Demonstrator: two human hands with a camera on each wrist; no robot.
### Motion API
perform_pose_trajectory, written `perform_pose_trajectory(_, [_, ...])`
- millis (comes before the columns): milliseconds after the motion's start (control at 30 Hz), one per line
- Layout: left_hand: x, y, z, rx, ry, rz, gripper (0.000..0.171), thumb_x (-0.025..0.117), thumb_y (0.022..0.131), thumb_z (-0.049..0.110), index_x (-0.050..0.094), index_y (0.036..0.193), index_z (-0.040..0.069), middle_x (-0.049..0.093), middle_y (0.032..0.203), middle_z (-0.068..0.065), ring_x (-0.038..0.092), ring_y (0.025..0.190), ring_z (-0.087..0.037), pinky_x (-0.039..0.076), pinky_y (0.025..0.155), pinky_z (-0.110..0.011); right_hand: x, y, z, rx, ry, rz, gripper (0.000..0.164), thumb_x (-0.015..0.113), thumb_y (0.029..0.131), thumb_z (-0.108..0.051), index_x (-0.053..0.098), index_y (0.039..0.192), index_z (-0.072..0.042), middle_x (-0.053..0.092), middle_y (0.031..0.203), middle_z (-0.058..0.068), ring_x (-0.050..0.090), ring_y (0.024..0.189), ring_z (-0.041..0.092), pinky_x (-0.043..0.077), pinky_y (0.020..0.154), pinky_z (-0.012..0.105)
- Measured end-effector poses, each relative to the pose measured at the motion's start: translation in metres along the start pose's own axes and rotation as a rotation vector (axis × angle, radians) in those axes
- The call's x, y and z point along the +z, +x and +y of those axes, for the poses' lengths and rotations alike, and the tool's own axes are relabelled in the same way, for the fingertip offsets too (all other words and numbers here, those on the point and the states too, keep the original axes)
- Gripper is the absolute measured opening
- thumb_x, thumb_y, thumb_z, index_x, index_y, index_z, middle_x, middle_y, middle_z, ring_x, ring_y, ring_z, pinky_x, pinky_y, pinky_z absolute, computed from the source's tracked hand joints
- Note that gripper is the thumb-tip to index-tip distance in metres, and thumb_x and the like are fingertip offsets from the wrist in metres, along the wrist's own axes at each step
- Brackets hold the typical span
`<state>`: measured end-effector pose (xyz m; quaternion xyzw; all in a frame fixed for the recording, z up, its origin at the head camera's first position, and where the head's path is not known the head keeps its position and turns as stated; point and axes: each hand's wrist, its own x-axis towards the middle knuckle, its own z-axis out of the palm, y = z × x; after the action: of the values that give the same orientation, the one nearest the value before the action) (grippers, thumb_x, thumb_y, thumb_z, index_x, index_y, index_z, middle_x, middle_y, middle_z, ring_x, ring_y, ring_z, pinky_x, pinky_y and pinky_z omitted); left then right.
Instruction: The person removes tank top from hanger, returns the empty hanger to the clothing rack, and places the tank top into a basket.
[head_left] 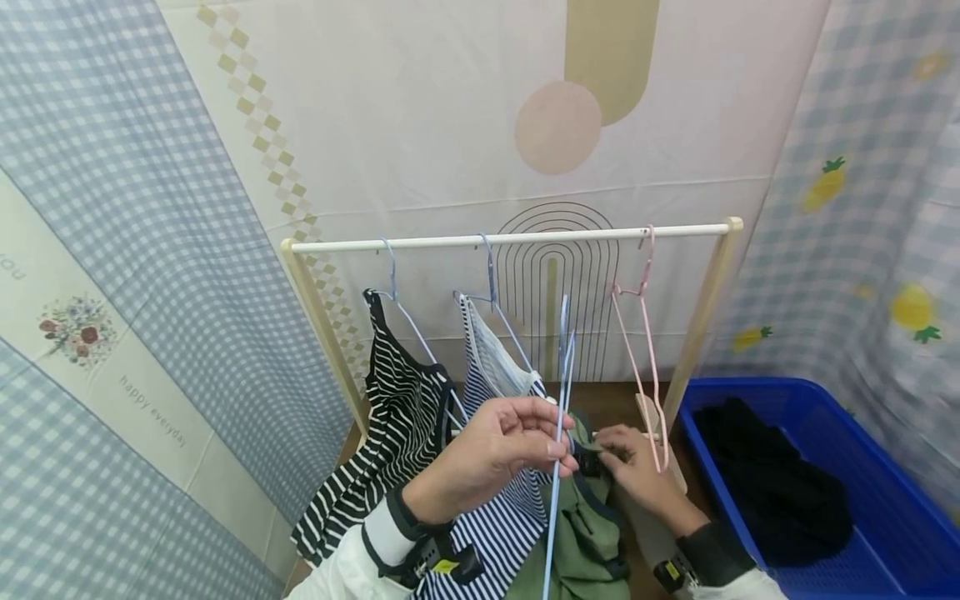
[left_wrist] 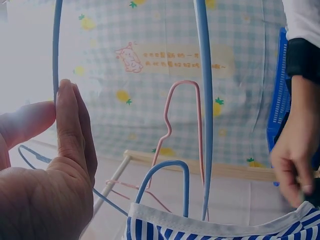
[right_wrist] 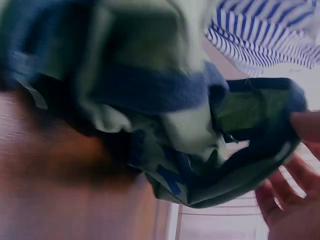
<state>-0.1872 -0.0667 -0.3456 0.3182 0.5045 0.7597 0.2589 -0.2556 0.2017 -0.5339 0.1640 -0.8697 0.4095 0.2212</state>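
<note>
My left hand [head_left: 498, 446] pinches a light blue hanger [head_left: 553, 512] between thumb and fingers, in front of the rack. In the left wrist view that blue hanger [left_wrist: 206, 100] is off the rail. With my right hand [head_left: 643, 473] I grip the dark blue trimmed edge of a green garment [head_left: 581, 533]. The right wrist view shows the green garment [right_wrist: 182, 130] bunched and partly blurred, its trimmed opening stretched at my fingers [right_wrist: 282, 187]. A blue-and-white striped top [head_left: 487, 533] on its own blue hanger hangs just behind my left hand.
A white rail [head_left: 427, 242] on wooden posts carries a black-and-white striped top [head_left: 397, 417] at left and a bare pink hanger [head_left: 651, 358] at right. A blue basket [head_left: 892, 533] holding black cloth [head_left: 780, 483] stands at the right. Patterned curtains [head_left: 172, 250] surround the rack.
</note>
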Motion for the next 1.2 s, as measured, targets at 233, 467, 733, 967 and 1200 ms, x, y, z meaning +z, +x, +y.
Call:
perform_pose_trajectory(233, [0.002,0.002,-0.002,-0.004,0.022,0.015,0.027,0.058,0.096,-0.007,0.058,0.122,-0.011,0.073,0.093,0.004,0.076,0.086,-0.008,0.066,0.085,-0.023,0.007,-0.029,0.002,-0.128,-0.215,-0.255,0.014,0.081,0.085,-0.007,0.084,0.095,-0.018,0.079,0.108,-0.001,0.071,0.1,0.023,0.06,0.086,0.041])
perform_pose_trajectory(467, [0.003,0.006,-0.004,-0.024,0.02,0.039,0.025,0.059,0.096,-0.006,0.059,0.121,-0.007,0.072,0.093,0.004,0.076,0.085,-0.008,0.066,0.085,-0.023,0.02,-0.041,0.009,-0.108,-0.32,-0.343,0.015,0.078,0.086,-0.005,0.085,0.093,-0.016,0.078,0.11,0.003,0.072,0.104,0.027,0.061,0.093,0.048])
perform_pose_trajectory(733, [0.001,0.006,-0.006,-0.007,0.013,0.028,0.023,0.061,0.095,-0.005,0.065,0.116,0.003,0.072,0.093,0.003,0.077,0.087,-0.008,0.066,0.085,-0.023,0.027,-0.045,0.012,-0.042,-0.279,-0.383,0.016,0.078,0.082,-0.003,0.084,0.091,-0.014,0.078,0.11,0.005,0.074,0.101,0.029,0.063,0.09,0.047])
perform_pose_trajectory(967, [0.001,0.006,-0.006,-0.003,0.019,0.035,0.031,0.059,0.096,-0.006,0.055,0.125,-0.017,0.073,0.093,0.004,0.077,0.086,-0.008,0.066,0.085,-0.023,0.031,-0.048,0.011,0.01,-0.299,-0.387,0.014,0.081,0.078,-0.003,0.082,0.083,-0.017,0.077,0.105,0.002,0.075,0.094,0.025,0.064,0.084,0.043])
perform_pose_trajectory(1200, [0.002,0.007,-0.009,0.005,0.016,0.034,0.032,0.057,0.096,-0.008,0.052,0.126,-0.02,0.073,0.092,0.005,0.077,0.085,-0.008,0.066,0.084,-0.023,0.037,-0.052,0.0,0.093,-0.372,-0.339,0.025,0.08,0.073,0.0,0.068,0.073,-0.022,0.064,0.086,-0.009,0.063,0.077,0.013,0.053,0.065,0.033])
